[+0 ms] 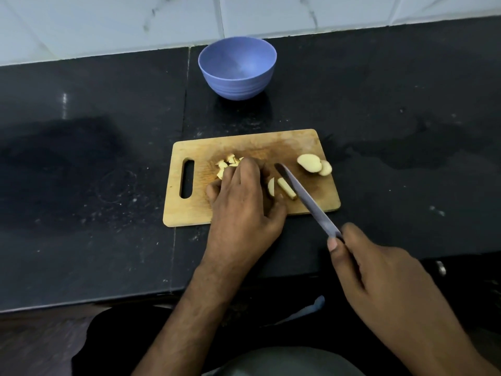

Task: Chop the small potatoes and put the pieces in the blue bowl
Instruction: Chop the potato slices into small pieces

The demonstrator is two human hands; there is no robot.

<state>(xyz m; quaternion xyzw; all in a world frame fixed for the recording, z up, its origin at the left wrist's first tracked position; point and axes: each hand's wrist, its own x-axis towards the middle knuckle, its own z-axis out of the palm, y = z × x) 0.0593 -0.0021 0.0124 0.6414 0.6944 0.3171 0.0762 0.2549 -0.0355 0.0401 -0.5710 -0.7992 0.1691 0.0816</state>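
A wooden cutting board (pixel 311 142) lies on the black counter. Small chopped potato pieces (pixel 227 162) sit on its left part, partly under my left hand (pixel 242 196), whose curled fingers rest over them; whether it holds any is hidden. A potato strip (pixel 286 188) and a slice (pixel 271 186) lie at the board's middle. Two larger potato slices (pixel 314 164) lie at the right end. My right hand (pixel 379 272) grips the handle of a knife (pixel 306 198), its blade slanting over the board beside the strip. The blue bowl (pixel 237 69) stands behind the board and looks empty.
The black stone counter (pixel 95 172) runs wide to both sides, with a seam left of the bowl. A white tiled wall (pixel 135 20) rises behind. The counter's front edge lies near my body. A small metal knob (pixel 441 268) shows at the lower right.
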